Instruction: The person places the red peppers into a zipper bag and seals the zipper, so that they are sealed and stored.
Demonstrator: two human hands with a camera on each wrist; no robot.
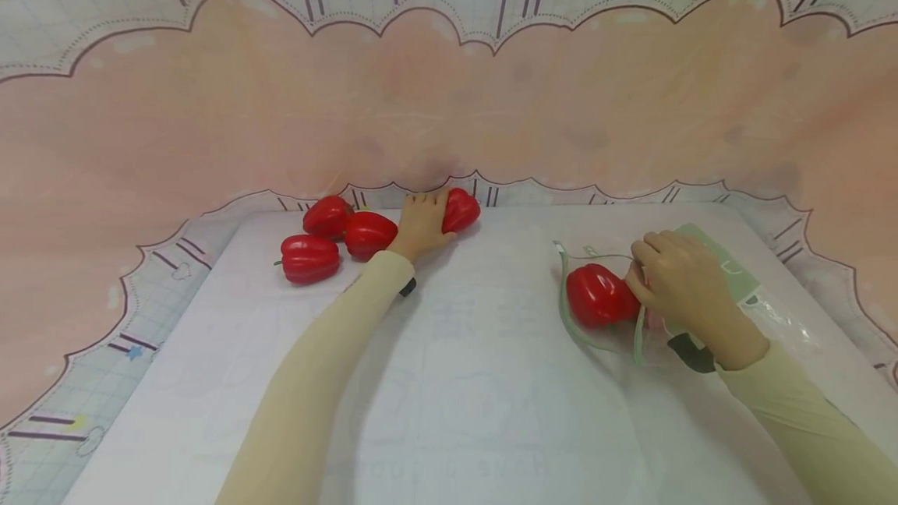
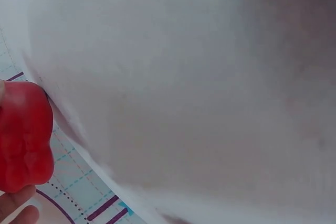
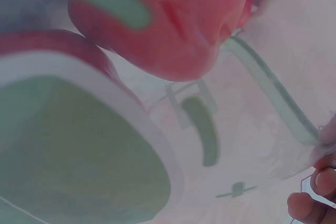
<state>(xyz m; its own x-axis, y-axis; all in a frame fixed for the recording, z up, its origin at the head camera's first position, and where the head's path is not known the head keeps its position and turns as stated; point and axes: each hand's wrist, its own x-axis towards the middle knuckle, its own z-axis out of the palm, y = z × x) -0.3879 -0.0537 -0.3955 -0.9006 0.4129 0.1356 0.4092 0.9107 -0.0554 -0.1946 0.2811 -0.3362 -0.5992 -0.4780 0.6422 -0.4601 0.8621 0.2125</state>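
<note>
At the table's back edge my left hand (image 1: 423, 226) grips a red bell pepper (image 1: 461, 210), its thumb and fingers around the near side. In the left wrist view that pepper (image 2: 26, 137) shows at the left border with fingertips at its lower end. My right hand (image 1: 677, 275) pinches the rim of a clear plastic bag (image 1: 563, 294) with green trim and a green printed panel. Just inside the bag's mouth lies another red bell pepper (image 1: 599, 296). The right wrist view shows it through the film, with more red (image 3: 52, 42) behind the green panel.
Left of my left hand, three more red bell peppers lie together: one at the back (image 1: 327, 217), one in the middle (image 1: 370, 234), one in front (image 1: 309, 259). The white tabletop (image 1: 463, 380) meets a patterned cloth (image 1: 491, 107) at the back.
</note>
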